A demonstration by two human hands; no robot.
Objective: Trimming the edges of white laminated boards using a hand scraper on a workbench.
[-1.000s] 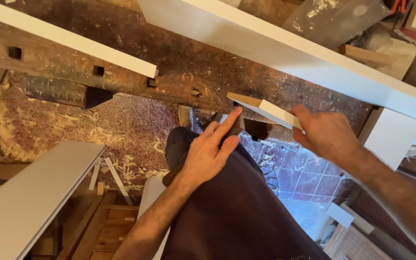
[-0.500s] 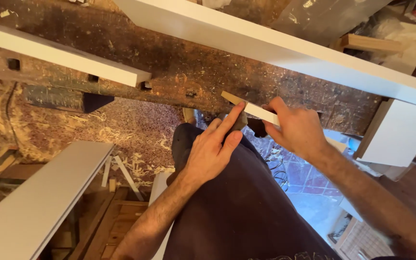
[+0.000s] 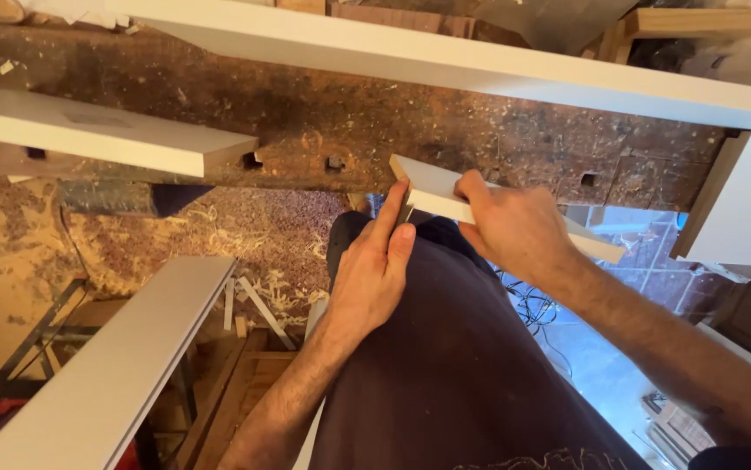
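Hands first: my right hand (image 3: 519, 228) has its fingers closed over a short white board (image 3: 432, 190), thumb on the top face and the other fingers wrapped beneath, so the grip is firm and full. That board juts out from the front edge of the old wooden workbench (image 3: 375, 130), near the middle of that edge, slanting down toward the right, where its far end shows past my wrist. My left hand (image 3: 374, 278) is flat and open, fingers straight and pressed together, with the fingertips (image 3: 400, 202) laid against the near end of the short white board; it holds nothing, only touches.

Below both hands I see my lap in dark cloth (image 3: 454, 374), which fills the lower middle of the view.

On the workbench, a long white plank (image 3: 480, 65) runs across its far part from the left toward the right edge. A second white plank (image 3: 106, 139) lies along the left part and ends just short of the square holes in the front edge. A white panel (image 3: 745, 213) stands at the right end of the bench. Beneath the bench, wood shavings (image 3: 219, 235) cover the floor, and another long white board (image 3: 114, 365) slants from the lower left corner up toward the shavings. Tiled floor (image 3: 645, 244) shows to the right of my wrist.
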